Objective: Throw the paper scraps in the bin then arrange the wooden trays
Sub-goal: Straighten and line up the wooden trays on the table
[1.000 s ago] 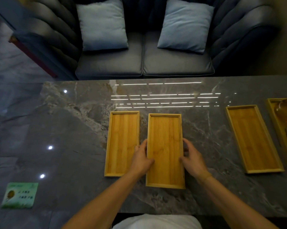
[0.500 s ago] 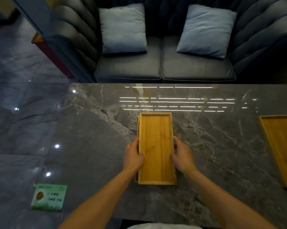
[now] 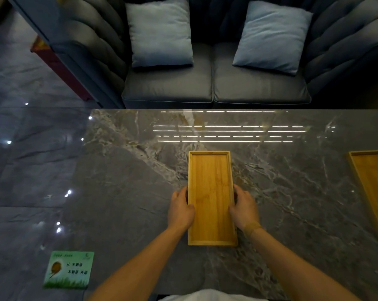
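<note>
A dark sofa with two pale blue cushions stands beyond the far edge of a grey marble table, whose left edge runs down from the far left corner with tiled floor beside it. The table's left half is bare stone, open from the far edge to the near edge except for a card near the near left corner; bare stone also lies between the middle and the right edge.

A wooden tray lies lengthwise at the middle of the table, its short end towards the near edge. Whether another tray sits beneath it cannot be told. A second tray lies at the right edge, well apart and partly cut off.

The left hand and right hand grip the middle tray's long sides, fingers curled round the rims.

The green card shows grass, a small brown figure and Chinese writing too small to read surely.
</note>
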Tool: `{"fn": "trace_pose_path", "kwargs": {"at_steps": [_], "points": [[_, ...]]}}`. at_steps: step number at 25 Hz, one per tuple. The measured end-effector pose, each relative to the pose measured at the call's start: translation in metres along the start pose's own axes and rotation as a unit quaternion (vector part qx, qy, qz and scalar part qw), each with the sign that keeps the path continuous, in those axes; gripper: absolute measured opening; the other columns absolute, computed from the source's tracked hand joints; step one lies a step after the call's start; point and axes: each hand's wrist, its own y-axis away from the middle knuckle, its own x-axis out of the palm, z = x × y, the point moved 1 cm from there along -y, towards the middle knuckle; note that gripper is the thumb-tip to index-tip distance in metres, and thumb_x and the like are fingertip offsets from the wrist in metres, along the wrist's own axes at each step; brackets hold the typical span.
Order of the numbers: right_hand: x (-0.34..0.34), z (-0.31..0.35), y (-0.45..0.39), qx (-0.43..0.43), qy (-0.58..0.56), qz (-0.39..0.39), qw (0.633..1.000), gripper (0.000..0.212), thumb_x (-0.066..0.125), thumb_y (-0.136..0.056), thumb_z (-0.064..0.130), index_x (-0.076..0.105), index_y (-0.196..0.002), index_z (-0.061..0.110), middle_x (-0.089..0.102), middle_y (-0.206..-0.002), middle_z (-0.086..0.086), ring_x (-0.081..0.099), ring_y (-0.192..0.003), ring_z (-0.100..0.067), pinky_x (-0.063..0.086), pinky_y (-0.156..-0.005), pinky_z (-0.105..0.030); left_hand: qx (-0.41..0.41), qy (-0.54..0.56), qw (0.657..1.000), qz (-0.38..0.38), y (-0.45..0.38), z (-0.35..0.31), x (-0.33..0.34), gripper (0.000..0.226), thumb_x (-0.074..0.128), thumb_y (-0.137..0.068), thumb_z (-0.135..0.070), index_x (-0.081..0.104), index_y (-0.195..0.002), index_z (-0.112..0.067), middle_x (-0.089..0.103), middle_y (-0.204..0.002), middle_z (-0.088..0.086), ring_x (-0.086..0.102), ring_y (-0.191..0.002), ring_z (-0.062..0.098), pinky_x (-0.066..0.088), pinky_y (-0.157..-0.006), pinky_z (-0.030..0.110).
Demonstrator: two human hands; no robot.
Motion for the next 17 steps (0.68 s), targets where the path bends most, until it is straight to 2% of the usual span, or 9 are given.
{"fn": "trace_pose_path", "kwargs": {"at_steps": [3, 6, 9, 11, 12, 14, 16, 17], "points": [[0.0, -0.003, 0.0, 0.021, -0.022, 0.007, 1.0, 0.035, 0.053, -0.091, 0.008, 0.057, -0.125, 0.015, 0.057, -0.119, -0.014, 0.056, -0.103, -0.026, 0.043, -0.086, -0.03, -0.005, -0.018, 1.0, 0.006, -0.002, 0.002, 0.003, 0.028, 0.05, -0.091, -0.009, 0.065, -0.113, -0.016, 0.061, -0.112, 0.013, 0.061, -0.098, 0.025, 0.052, -0.09, 0.041], [0.0, -0.006, -0.002, 0.011, -0.002, 0.01, 1.0, 0.033, 0.052, -0.093, 0.01, 0.057, -0.124, 0.016, 0.056, -0.119, -0.012, 0.057, -0.101, -0.026, 0.046, -0.084, -0.032, -0.006, -0.034, 0.999, 0.011, -0.006, 0.003, 0.003, 0.019, 0.049, -0.091, -0.009, 0.067, -0.099, -0.013, 0.064, -0.103, 0.014, 0.063, -0.086, 0.024, 0.056, -0.081, 0.044], [-0.001, -0.009, -0.003, 0.006, 0.01, 0.036, 0.999, 0.041, 0.056, -0.093, 0.019, 0.048, -0.133, 0.015, 0.05, -0.13, -0.012, 0.053, -0.11, -0.026, 0.047, -0.092, -0.036, -0.019, -0.058, 0.997, 0.042, -0.006, 0.002, -0.002, 0.02, 0.052, -0.091, -0.02, 0.064, -0.107, -0.013, 0.061, -0.112, 0.014, 0.064, -0.09, 0.026, 0.056, -0.082, 0.048], [-0.005, -0.014, 0.004, -0.048, 0.076, 0.011, 0.996, 0.069, 0.059, -0.089, 0.042, 0.028, -0.146, 0.018, 0.036, -0.144, -0.008, 0.041, -0.127, -0.027, 0.042, -0.104, -0.041, -0.006, -0.083, 0.996, 0.021, -0.012, -0.006, -0.014, 0.041, 0.056, -0.089, -0.033, 0.052, -0.127, -0.018, 0.049, -0.13, 0.011, 0.057, -0.109, 0.027, 0.052, -0.092, 0.047], [-0.006, -0.017, 0.009, -0.113, 0.146, -0.009, 0.983, 0.082, 0.058, -0.085, 0.055, 0.019, -0.149, 0.022, 0.03, -0.149, -0.006, 0.033, -0.134, -0.029, 0.037, -0.109, -0.044, 0.023, -0.099, 0.995, -0.021, -0.021, -0.016, -0.021, 0.052, 0.057, -0.088, -0.037, 0.043, -0.136, -0.02, 0.042, -0.138, 0.01, 0.05, -0.12, 0.029, 0.048, -0.097, 0.047], [-0.001, -0.026, 0.023, -0.274, 0.276, 0.015, 0.921, 0.101, 0.056, -0.072, 0.073, 0.007, -0.151, 0.032, 0.02, -0.157, -0.005, 0.02, -0.143, -0.036, 0.022, -0.115, -0.054, 0.126, -0.147, 0.978, -0.084, -0.05, -0.051, -0.034, 0.064, 0.059, -0.087, -0.04, 0.034, -0.144, -0.022, 0.032, -0.15, 0.011, 0.034, -0.136, 0.031, 0.037, -0.109, 0.05], [0.012, -0.034, 0.037, -0.387, 0.356, 0.083, 0.847, 0.113, 0.062, -0.063, 0.075, 0.005, -0.151, 0.034, 0.015, -0.161, -0.007, 0.012, -0.145, -0.041, 0.011, -0.113, -0.064, 0.206, -0.249, 0.945, -0.052, -0.082, -0.089, -0.037, 0.071, 0.058, -0.087, -0.044, 0.029, -0.148, -0.023, 0.025, -0.156, 0.011, 0.021, -0.144, 0.032, 0.023, -0.117, 0.051], [0.019, -0.037, 0.041, -0.408, 0.386, 0.107, 0.82, 0.117, 0.068, -0.059, 0.071, 0.008, -0.151, 0.031, 0.016, -0.16, -0.008, 0.012, -0.144, -0.042, 0.011, -0.112, -0.067, 0.225, -0.302, 0.926, -0.013, -0.096, -0.104, -0.034, 0.072, 0.056, -0.087, -0.047, 0.027, -0.149, -0.023, 0.024, -0.158, 0.01, 0.019, -0.145, 0.032, 0.019, -0.118, 0.052]]}}
